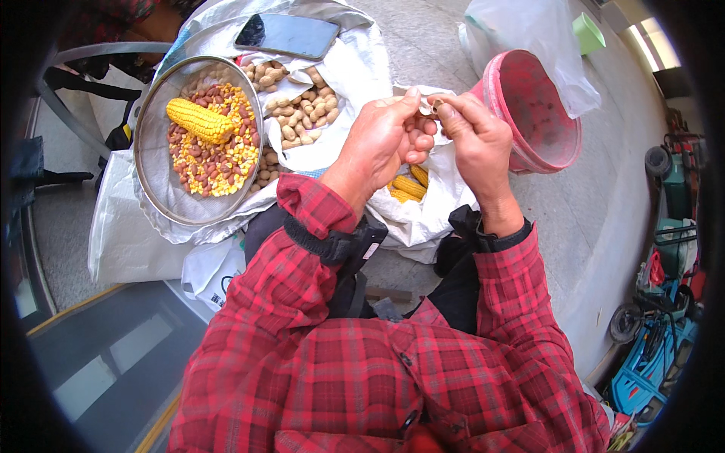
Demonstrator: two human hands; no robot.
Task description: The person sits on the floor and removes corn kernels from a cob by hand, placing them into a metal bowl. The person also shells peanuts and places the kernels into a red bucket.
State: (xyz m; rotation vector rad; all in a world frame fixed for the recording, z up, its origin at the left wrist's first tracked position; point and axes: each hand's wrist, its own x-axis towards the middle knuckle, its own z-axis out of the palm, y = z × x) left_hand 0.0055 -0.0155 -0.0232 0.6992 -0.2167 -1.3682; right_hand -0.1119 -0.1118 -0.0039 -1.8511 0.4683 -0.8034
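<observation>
My left hand [382, 133] and my right hand [478, 130] meet in front of me, fingertips close together. Pinched between them is a broken peanut shell [435, 106], partly hidden by the fingers. To the left, a round mesh sieve [148, 184] holds shelled red-skinned peanuts [195, 152], loose corn kernels [229, 180] and one corn cob [199, 120] still bearing its kernels. Unshelled peanuts [306, 113] lie in a white woven sack [362, 68] beside the sieve. Below my hands, another white sack [419, 226] contains several yellow corn cobs [409, 187].
A smartphone [289, 35] rests on the peanut sack. At right stands a tilted red bucket [495, 90] with a translucent plastic bag [527, 34] over its rim. A green container [589, 34] is behind it. Wheeled equipment [651, 345] lines the right wall; a metal chair frame [73, 116] is at left.
</observation>
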